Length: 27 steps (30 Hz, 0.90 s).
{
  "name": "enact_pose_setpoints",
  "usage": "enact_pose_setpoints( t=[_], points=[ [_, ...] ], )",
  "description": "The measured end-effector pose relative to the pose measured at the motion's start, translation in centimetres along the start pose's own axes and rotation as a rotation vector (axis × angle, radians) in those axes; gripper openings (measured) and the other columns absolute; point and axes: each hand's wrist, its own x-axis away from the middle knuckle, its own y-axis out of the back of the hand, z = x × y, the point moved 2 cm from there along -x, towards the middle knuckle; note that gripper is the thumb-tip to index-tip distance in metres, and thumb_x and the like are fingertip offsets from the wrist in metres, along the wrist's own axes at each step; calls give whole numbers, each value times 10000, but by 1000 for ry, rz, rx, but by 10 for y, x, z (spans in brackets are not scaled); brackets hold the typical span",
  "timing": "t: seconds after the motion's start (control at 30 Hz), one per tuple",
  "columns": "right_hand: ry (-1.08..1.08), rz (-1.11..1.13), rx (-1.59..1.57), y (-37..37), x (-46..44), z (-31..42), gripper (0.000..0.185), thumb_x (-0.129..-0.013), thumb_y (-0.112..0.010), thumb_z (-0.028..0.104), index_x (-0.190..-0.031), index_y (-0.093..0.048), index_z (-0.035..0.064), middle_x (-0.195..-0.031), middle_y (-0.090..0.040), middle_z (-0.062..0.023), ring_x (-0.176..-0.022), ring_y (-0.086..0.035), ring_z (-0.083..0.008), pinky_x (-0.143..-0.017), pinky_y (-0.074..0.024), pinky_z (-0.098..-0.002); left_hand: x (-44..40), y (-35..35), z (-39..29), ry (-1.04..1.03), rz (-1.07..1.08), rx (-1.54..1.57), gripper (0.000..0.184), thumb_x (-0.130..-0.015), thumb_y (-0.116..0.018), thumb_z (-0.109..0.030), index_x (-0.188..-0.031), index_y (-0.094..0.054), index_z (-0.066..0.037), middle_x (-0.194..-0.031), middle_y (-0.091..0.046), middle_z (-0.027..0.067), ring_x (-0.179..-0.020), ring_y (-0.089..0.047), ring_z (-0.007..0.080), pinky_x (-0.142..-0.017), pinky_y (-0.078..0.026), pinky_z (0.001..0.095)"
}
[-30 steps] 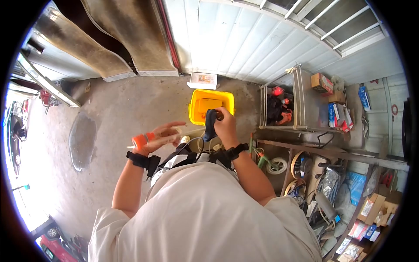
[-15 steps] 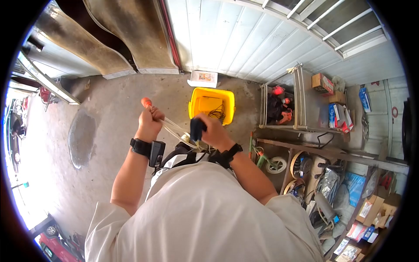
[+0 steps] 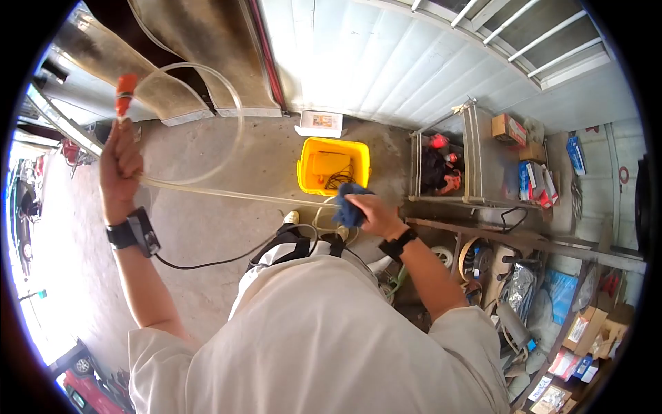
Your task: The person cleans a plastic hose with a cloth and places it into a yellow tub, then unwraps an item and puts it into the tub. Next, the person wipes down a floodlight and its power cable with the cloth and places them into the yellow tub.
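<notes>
My left hand (image 3: 121, 162) is raised at the left, its fingers closed on a clear hose (image 3: 238, 196). An orange end piece (image 3: 125, 95) sticks up just above that hand, and a loop of the hose arcs beyond it. My right hand (image 3: 378, 215) grips a dark blue cloth (image 3: 350, 204) around the hose, in front of my body. Between the two hands the hose runs nearly straight. More hose hangs down near my shoes (image 3: 292, 217), its far end hidden.
A yellow bin (image 3: 335, 146) with a black cable inside stands on the floor ahead, a white box (image 3: 321, 123) behind it. To the right are a metal rack (image 3: 476, 152), shelving with boxes (image 3: 586, 331) and a small green bike partly hidden by my arm.
My left hand has moved outward to the left and up, drawing the hose out long. My right hand, with the cloth, has shifted right and slightly down.
</notes>
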Motion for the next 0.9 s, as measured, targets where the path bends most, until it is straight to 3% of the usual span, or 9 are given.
enact_pose_setpoints(
  t=[0.1,0.23,0.3,0.37,0.4,0.47,0.6,0.77,0.9],
  points=[
    [-17,30,166,22,37,-27,451,-724,-619,-1,-1165,-525,21,-1022,-628,-165,-937,-601,-358,-811,-477,-415,12,23,-52,-199,-263,-356,229,-1014,-349,-152,-1050,-480,33,-584,-237,-48,-420,-195,52,-360,-172,224],
    [-152,49,264,37,85,-54,471,-727,-608,-3,-1185,-499,9,-1042,-611,-201,-971,-584,-371,-824,-468,-438,28,112,-129,-266,-196,-549,298,-897,-464,-13,-1189,-485,45,-740,-446,-23,-561,-410,48,-480,-339,156],
    [-278,66,249,34,99,-64,483,-721,-589,-25,-1192,-487,8,-1047,-603,-214,-994,-571,-384,-833,-463,-444,27,131,-125,-282,-199,-1048,264,-904,-458,-15,-1159,-494,43,-701,-436,-24,-537,-403,54,-454,-324,173],
    [-388,0,176,31,102,-69,451,-743,-529,-64,-1186,-489,17,-1037,-598,-231,-1023,-562,-398,-846,-465,-407,12,125,-103,-32,-205,-54,165,-970,-449,-105,-1062,-505,20,-631,-361,-28,-478,-336,49,-401,-265,194],
    [-459,-88,115,35,100,-68,446,-749,-525,-67,-1185,-491,22,-1034,-600,-222,-1017,-574,-377,-845,-465,-390,8,120,-85,-58,-269,14,189,-999,-429,-178,-1009,-498,-3,-619,-311,-36,-449,-270,45,-382,-230,194],
    [-611,-254,-7,45,95,-65,435,-761,-517,-72,-1183,-496,33,-1027,-605,-204,-1004,-599,-333,-841,-464,-355,-2,94,-37,-129,-421,7,208,-987,-462,-205,-1003,-505,-1,-612,-304,-39,-440,-244,45,-380,-228,190],
    [-584,-719,-371,95,67,-51,362,-877,-578,46,-1225,-493,-8,-1085,-588,-81,-982,-569,-154,-890,-450,-293,-20,55,41,55,-350,6,234,-971,-503,-250,-963,-511,-16,-606,-297,-44,-438,-233,46,-380,-218,189],
    [-437,-812,-392,152,32,-9,402,-872,-587,10,-1255,-471,-20,-1117,-583,-91,-1011,-565,-158,-908,-442,-284,-39,-5,119,258,-286,-486,222,-965,-521,-277,-883,-513,-71,-597,-326,-61,-439,-278,36,-382,-225,194],
    [-240,-796,-136,170,-7,20,422,-854,-594,-20,-1256,-466,-35,-1156,-581,-112,-1045,-565,-175,-920,-436,-287,-46,-84,173,265,42,-943,234,-971,-512,-267,-841,-514,-73,-621,-421,-50,-513,-367,31,-455,-289,200]
  ],
)
